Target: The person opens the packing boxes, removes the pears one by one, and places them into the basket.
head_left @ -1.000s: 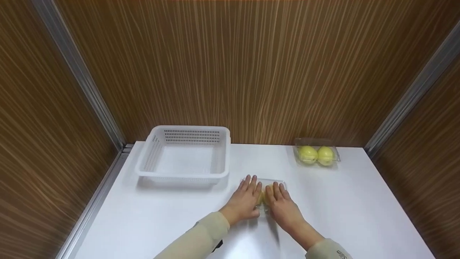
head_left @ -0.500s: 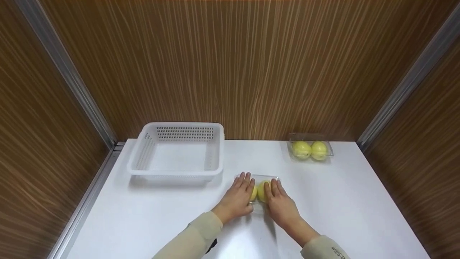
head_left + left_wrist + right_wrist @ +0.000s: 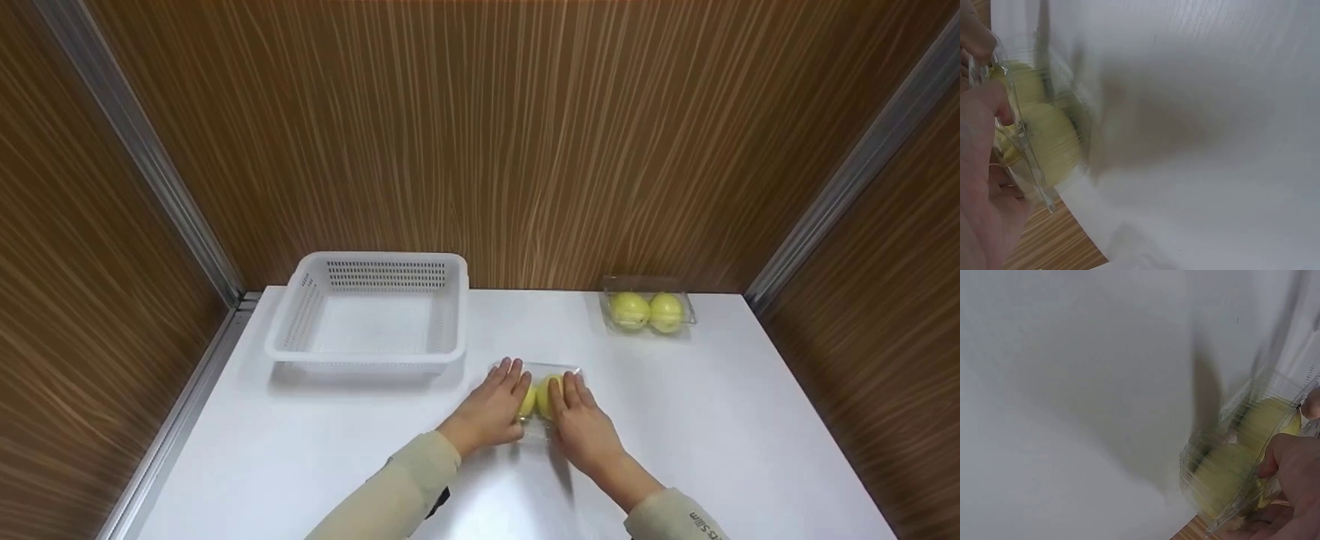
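In the middle of the head view, a clear plastic clamshell box (image 3: 551, 367) lies between both hands, with two round yellow fruits (image 3: 550, 397) inside. The left hand (image 3: 486, 407) grips its left side, fingers stretched over the top and thumb at the near rim. Over the right side lies the right hand (image 3: 586, 427), holding it the same way. Both wrist views show a thumb (image 3: 1002, 104) pressing the plastic rim, with fingers on the other side. Parts of the fruits are covered by fingers. Whether the lid is fully closed cannot be told.
A white perforated plastic basket (image 3: 367, 358) stands at the back left of the white table (image 3: 300, 457). At the back right sits a second clear box (image 3: 643, 283), lid raised, holding two yellow fruits (image 3: 666, 312). Wood-grain panels (image 3: 480, 142) enclose the back and sides.
The fingers have shifted slightly apart on the box, so more of the yellow fruits shows between them. The whole head view has shifted a little; basket and second box stay in place.
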`<move>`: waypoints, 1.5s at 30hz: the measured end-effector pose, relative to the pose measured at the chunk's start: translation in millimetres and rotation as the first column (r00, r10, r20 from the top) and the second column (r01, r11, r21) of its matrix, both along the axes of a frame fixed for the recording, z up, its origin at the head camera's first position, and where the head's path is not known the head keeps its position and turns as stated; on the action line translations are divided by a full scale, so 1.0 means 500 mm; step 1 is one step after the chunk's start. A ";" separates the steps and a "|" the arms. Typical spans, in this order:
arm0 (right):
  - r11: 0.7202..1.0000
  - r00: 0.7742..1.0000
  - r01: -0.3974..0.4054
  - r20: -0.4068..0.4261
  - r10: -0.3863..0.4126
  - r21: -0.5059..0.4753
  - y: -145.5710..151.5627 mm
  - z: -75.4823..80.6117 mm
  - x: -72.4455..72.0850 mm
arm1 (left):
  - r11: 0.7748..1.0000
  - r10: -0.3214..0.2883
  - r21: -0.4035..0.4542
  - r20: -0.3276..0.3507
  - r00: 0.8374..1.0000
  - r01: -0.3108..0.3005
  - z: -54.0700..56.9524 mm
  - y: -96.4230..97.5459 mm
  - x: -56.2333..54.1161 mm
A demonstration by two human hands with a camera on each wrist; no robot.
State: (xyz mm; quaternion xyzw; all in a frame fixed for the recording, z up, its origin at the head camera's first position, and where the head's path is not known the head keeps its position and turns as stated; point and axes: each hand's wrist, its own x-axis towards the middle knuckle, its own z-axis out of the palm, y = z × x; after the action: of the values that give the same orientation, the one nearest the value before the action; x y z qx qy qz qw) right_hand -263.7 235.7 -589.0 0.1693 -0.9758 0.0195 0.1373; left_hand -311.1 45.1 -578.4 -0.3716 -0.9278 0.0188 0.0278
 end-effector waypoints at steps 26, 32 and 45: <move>0.995 0.997 -0.063 0.046 0.067 -0.083 0.047 0.008 -0.013 | 0.976 -0.174 0.125 -0.050 0.983 0.179 -0.009 -0.074 -0.009; 0.984 0.993 -0.068 0.081 0.082 -0.163 0.058 0.025 -0.021 | 0.946 -0.178 0.268 -0.040 0.983 0.182 -0.016 -0.086 -0.012; 0.898 0.979 -0.003 0.180 0.092 -0.441 0.070 0.065 -0.048 | 0.870 -0.110 0.492 0.137 0.984 0.028 -0.002 -0.087 -0.020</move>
State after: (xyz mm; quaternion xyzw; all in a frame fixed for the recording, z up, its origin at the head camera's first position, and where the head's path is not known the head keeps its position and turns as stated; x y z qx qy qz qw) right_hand -287.6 270.6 -556.3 0.1549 -0.9506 0.2585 0.0743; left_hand -321.2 1.4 -579.2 -0.3858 -0.8877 -0.2470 0.0466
